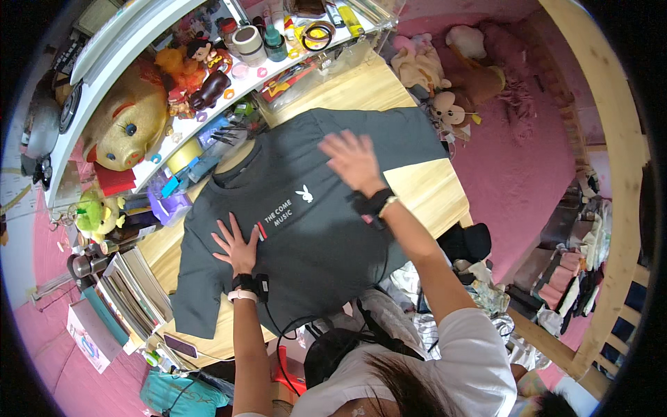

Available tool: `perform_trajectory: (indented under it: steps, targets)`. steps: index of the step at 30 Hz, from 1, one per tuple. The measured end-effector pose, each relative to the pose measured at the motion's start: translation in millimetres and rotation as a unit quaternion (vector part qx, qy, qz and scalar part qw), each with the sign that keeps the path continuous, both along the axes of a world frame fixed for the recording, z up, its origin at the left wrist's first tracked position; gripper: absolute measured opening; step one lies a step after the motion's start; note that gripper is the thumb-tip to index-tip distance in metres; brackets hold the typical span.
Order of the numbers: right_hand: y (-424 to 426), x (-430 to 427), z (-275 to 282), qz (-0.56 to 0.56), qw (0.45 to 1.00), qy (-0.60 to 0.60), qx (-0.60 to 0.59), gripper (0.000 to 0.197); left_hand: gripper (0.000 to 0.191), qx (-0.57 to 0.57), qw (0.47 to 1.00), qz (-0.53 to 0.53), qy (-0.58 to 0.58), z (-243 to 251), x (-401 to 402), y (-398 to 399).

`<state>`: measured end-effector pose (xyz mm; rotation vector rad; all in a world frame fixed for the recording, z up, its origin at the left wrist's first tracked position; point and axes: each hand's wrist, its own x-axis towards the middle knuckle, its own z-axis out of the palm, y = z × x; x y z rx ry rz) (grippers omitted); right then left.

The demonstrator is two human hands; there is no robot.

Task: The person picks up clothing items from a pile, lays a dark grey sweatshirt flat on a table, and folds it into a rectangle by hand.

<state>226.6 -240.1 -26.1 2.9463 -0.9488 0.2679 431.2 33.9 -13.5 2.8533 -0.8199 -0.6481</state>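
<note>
A dark grey short-sleeved T-shirt [312, 260] lies spread out, front side up, on a light wooden desk [427, 193]. Its collar points to the upper left, and its chest bears a white rabbit-head print and some lettering. My left hand [237, 246] rests flat on the chest with its fingers spread, beside a small red and white mark. Over the upper right part of the shirt is my right hand [354, 159], slightly blurred, fingers apart; whether it touches the cloth I cannot tell. Neither hand grips anything. Both wrists wear black straps.
A white shelf [208, 117] with a golden piggy bank [127, 117], figurines and jars runs along the far side. Books [130, 292] and a phone [180, 345] are at the left. Heaped clothes [479, 292] lie right of the desk, near a pink-covered bed [526, 172].
</note>
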Motion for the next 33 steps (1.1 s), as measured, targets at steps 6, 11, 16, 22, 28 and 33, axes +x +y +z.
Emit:
perform_trajectory:
  steps: [6,11,16,22,28,33]
  targets:
    - [-81.3,-93.9,-8.3,-0.308,0.946,0.079,0.061,0.05,0.08,0.0,0.999,0.019,0.037,9.8,0.8,-3.6]
    - [14.9,0.3,57.0,-0.169,0.982,0.021,0.079,0.054,0.078,-0.021,0.998,0.039,0.049,7.8,10.4,6.3]
    - [95.1,-0.1,15.4,0.025,0.994,0.009,0.103,0.048,0.074,-0.071,0.994,0.077,-0.026,3.1,5.7,67.5]
    - [39.7,-43.0,6.4,-0.074,0.996,0.042,0.036,0.051,0.058,-0.059,0.979,0.182,-0.077,-13.5,28.2,110.4]
    - [125.8,22.0,44.1,-0.02,0.992,0.056,0.112,0.059,0.057,0.042,0.948,0.25,-0.193,-35.6,40.6,161.0]
    - [210.7,64.8,22.6,0.132,0.96,0.093,0.23,0.048,0.058,-0.025,0.987,0.15,-0.058,2.9,20.5,132.8]
